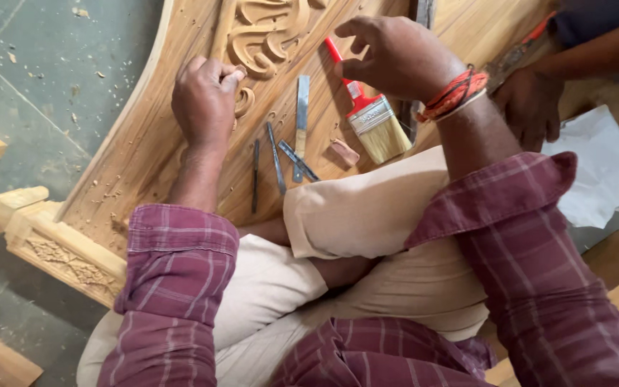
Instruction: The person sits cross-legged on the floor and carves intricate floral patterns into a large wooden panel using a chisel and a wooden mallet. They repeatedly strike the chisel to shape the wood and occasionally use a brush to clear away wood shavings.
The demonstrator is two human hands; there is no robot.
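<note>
Sitting cross-legged on a large carved wooden panel [145, 150], a person in a plaid maroon shirt works over its raised scroll carving [263, 36].

- Left hand [204, 97]: fingers closed into a loose fist, knuckles up, pressed against the panel at the lower curl of the scroll; whether it pinches a small tool or abrasive cannot be told, the palm hides it.
- Right hand [395, 57]: hovers above the panel, fingers spread and curled, gripping nothing; red threads circle the wrist.
- Paintbrush [370, 115], red handle, pale bristles: lies flat just below the right hand, probably kept close for sweeping out dust.
- Chisels [281, 154]: several slim steel blades lie side by side between the hands, handles toward the knee, within easy reach.
- Small wooden block [344, 152]: rests beside the bristles.
- Another person's hand [531, 104]: rests on the panel's far right.
- White paper sheet [600, 165]: lies off the right edge.
- Panel's curved left edge meets grey floor [30, 86], strewn with chips; open room lies there. A carved post [59, 251] sits under the lower edge.
</note>
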